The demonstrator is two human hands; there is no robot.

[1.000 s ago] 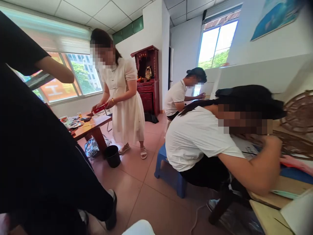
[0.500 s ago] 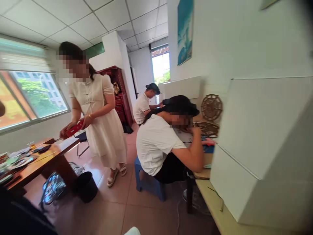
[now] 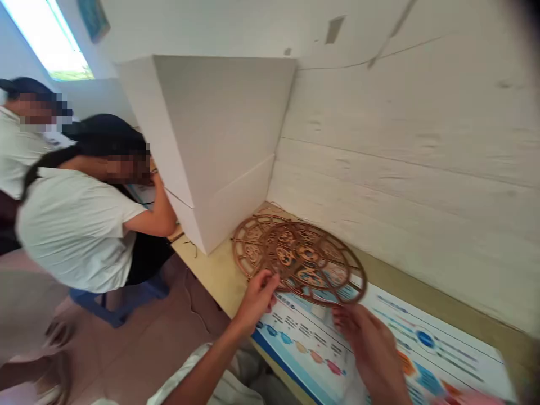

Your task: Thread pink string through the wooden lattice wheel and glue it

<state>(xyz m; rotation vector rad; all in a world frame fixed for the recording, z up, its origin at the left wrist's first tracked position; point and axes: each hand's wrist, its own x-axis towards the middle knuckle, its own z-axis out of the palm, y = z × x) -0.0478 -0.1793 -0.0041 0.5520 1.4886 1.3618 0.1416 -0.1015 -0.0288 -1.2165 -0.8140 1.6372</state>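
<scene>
A round brown openwork disc [image 3: 309,254], cut through with rings and leafy patterns, is tilted above the table in front of me. Its lower left edge is between the fingertips of my left hand [image 3: 258,297]. My right hand [image 3: 369,340] pinches the lower right rim, with the thumb and fingertips closed together. Behind it, partly covered, a second similar disc [image 3: 253,233] lies on the table. Under both hands are printed sheets [image 3: 306,340] with coloured diagrams.
A tall white panel [image 3: 228,129] stands on the narrow table [image 3: 200,264], against the white wall [image 3: 405,169]. At the left a person in a white shirt [image 3: 80,219] bends over a table on a blue stool [image 3: 113,304]. Another person [image 3: 25,135] sits beyond.
My view has swung right and down from the room to the table. Both my hands and the two brown discs now show, and the standing person is mostly out of view.
</scene>
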